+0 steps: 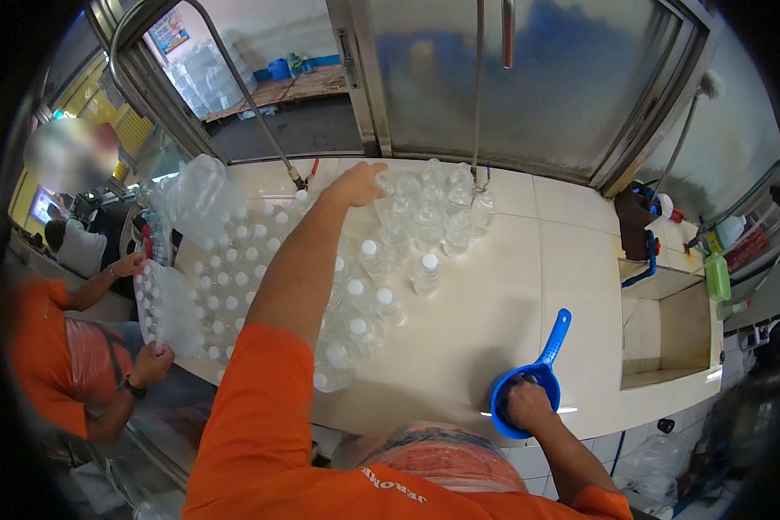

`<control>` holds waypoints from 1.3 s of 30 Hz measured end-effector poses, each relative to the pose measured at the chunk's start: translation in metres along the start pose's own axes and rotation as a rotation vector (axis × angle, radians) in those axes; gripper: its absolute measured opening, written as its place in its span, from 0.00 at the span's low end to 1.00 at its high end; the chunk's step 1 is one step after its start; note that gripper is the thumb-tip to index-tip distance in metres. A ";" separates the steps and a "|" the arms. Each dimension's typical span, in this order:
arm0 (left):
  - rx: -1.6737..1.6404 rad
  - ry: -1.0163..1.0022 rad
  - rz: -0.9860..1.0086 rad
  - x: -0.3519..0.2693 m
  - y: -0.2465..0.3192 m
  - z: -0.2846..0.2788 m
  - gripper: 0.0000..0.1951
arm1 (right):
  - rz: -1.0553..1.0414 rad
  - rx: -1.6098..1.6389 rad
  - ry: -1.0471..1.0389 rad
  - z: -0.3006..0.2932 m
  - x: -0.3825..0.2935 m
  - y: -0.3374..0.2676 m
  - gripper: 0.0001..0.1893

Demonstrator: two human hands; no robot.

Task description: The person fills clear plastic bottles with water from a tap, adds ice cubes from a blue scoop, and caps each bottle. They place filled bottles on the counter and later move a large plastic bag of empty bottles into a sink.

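My left hand (359, 184) reaches across to the far side of the tiled counter, its fingers at the neck of a clear plastic bottle (384, 188). Just right of it stands a group of uncapped clear bottles (429, 224). White-capped bottles (357, 327) stand nearer me, one capped bottle (426, 275) a little apart. My right hand (528, 404) is down inside a blue plastic dipper (546, 374), whose handle points away from me. Its fingers and whatever they touch are hidden in there.
At left, a co-worker's hands (144, 364) hold a clear plastic bag (179, 312) over capped bottles (231, 302). Metal pipes with a red-handled valve (313, 168) and a blue-handled valve (488, 174) rise at the back. A recessed basin (666, 338) lies right.
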State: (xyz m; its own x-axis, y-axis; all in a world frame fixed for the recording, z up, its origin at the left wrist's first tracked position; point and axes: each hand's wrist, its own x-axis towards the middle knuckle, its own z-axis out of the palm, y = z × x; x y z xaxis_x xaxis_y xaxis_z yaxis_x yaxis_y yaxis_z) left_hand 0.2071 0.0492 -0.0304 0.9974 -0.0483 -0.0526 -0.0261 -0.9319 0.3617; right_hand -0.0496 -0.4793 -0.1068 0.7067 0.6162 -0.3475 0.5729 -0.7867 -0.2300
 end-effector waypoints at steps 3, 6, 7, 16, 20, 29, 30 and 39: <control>-0.049 0.071 -0.099 -0.007 0.013 0.011 0.25 | 0.017 0.146 0.083 -0.014 -0.006 -0.003 0.12; -0.219 0.296 -0.193 -0.032 0.028 0.003 0.21 | 0.002 0.353 0.269 -0.029 -0.015 -0.005 0.18; -0.294 0.371 -0.253 -0.048 0.032 -0.007 0.20 | 0.082 0.404 0.273 -0.033 -0.018 -0.005 0.17; -0.471 0.861 0.143 -0.272 0.139 -0.076 0.19 | 0.153 2.316 0.439 -0.044 -0.042 0.007 0.11; -0.644 0.642 0.094 -0.350 0.158 -0.037 0.17 | 0.143 2.555 0.374 -0.043 -0.049 -0.007 0.15; -0.902 0.202 0.041 -0.408 0.183 0.125 0.20 | -0.141 1.096 0.192 -0.069 -0.001 -0.133 0.11; -0.834 0.221 0.095 -0.406 0.183 0.134 0.21 | -0.299 0.942 0.239 -0.071 0.006 -0.150 0.12; -0.910 0.187 0.124 -0.405 0.171 0.160 0.33 | -0.540 0.297 0.205 -0.085 0.012 -0.201 0.11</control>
State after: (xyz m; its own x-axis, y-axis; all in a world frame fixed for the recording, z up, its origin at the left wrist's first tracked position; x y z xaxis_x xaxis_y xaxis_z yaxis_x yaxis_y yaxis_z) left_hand -0.2118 -0.1486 -0.0963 0.9876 0.0042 0.1569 -0.1495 -0.2807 0.9481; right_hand -0.1209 -0.3109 0.0129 0.4326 0.8995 0.0611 0.7515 -0.3223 -0.5756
